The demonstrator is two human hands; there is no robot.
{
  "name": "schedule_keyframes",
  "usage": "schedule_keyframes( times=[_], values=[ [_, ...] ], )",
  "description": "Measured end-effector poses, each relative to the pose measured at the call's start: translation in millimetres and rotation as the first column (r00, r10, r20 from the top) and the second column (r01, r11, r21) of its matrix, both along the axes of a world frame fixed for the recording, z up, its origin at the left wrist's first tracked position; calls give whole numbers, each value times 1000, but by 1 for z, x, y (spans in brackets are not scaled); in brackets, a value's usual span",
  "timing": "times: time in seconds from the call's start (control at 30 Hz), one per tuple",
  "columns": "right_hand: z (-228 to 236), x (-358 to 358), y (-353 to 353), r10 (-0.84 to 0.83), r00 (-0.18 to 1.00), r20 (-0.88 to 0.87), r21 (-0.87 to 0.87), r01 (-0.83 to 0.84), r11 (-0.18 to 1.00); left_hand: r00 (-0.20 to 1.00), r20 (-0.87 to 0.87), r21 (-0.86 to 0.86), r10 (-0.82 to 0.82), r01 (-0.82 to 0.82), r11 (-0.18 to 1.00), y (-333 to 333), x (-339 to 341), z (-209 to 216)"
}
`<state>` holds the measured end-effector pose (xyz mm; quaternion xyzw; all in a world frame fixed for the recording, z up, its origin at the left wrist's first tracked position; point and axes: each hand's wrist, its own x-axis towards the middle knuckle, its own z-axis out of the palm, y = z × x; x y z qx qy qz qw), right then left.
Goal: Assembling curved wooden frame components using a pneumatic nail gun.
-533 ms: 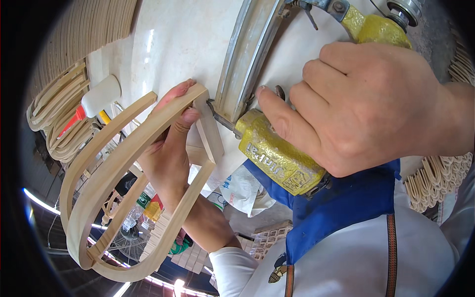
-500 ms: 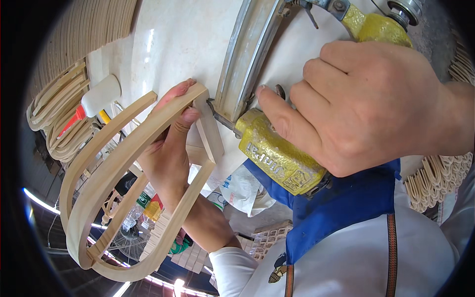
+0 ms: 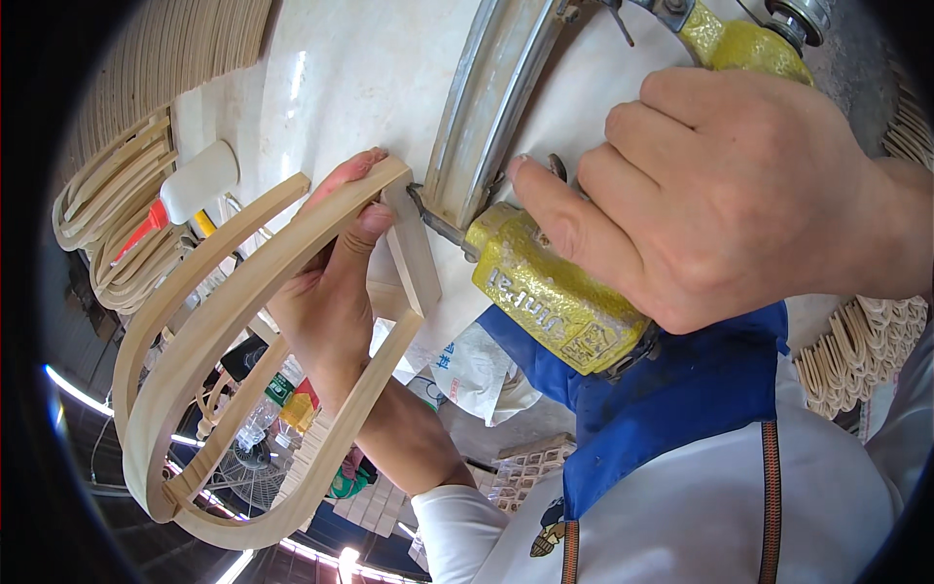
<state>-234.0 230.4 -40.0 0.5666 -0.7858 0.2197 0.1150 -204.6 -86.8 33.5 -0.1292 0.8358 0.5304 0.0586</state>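
Note:
My left hand (image 3: 326, 302) is closed around the end of a pale bentwood frame (image 3: 219, 341). The frame has long curved U-shaped strips joined by straight crosspieces, and its curved end hangs toward the lower left. My right hand (image 3: 739, 195) grips the handle of a yellow pneumatic nail gun (image 3: 555, 292), its fingers wrapped and the index finger reaching toward the trigger. The tool's long metal magazine (image 3: 491, 107) runs up the picture. Its dark nose sits right by the frame's corner near my left thumb; whether it touches the wood I cannot tell.
Stacked bent wood strips (image 3: 175, 49) and loops (image 3: 117, 214) lie at the left edge of a white worktop (image 3: 341, 78). A white glue bottle (image 3: 199, 180) with a red nozzle rests beside them. More bent wood pieces (image 3: 861, 350) are at right. A blue apron (image 3: 671, 409) covers my front.
The frame's curved end has tilted slightly down and left. The nail gun has shifted a little, its nose staying close to the frame's corner; both hands keep their grips.

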Motion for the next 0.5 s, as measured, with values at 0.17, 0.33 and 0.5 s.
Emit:
schedule_keyframes(
  times=[0.17,0.33,0.5],
  values=[
    [-5,0,17,-8,1000,11,-6,8,1000,1000,-4,3,-1,1,1000,3,-2,0],
    [-8,0,20,-9,1000,27,-20,9,1000,1000,4,-22,1,-1,1000,2,-3,0],
    [-13,-1,22,-7,999,41,-29,8,1000,1000,-1,-20,8,-8,1000,1,-2,0]
  ],
)
